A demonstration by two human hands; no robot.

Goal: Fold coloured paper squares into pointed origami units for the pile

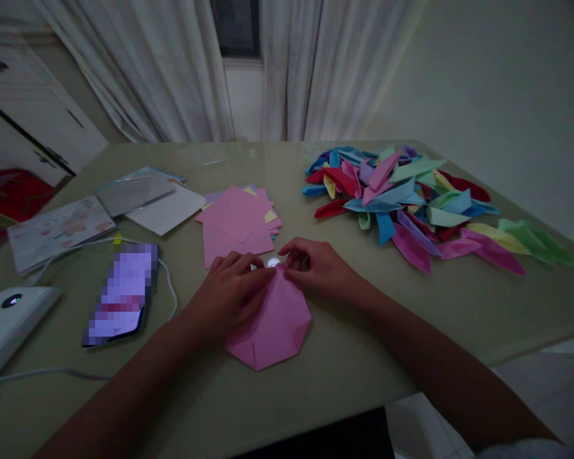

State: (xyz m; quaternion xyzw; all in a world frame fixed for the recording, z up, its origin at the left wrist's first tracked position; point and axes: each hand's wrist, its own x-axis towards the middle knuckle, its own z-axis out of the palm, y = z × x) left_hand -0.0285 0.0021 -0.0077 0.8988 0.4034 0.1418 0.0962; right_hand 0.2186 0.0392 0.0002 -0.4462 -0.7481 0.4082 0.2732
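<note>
On tbl (358, 366): pink paper (278, 322), long axis fore-aft, tip fwd.

The light in here is low. Across the far side, pale curtains (182, 70) hang in folds — a dark window (238, 29) between them. A plain wall (502, 115) rises at right, a white cabinet (38, 111) stands far left, and light tiled floor (550, 386) shows near right.

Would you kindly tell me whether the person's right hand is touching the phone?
No, the right hand is at the top of the folded pink paper, while the phone lies farther left.
</note>
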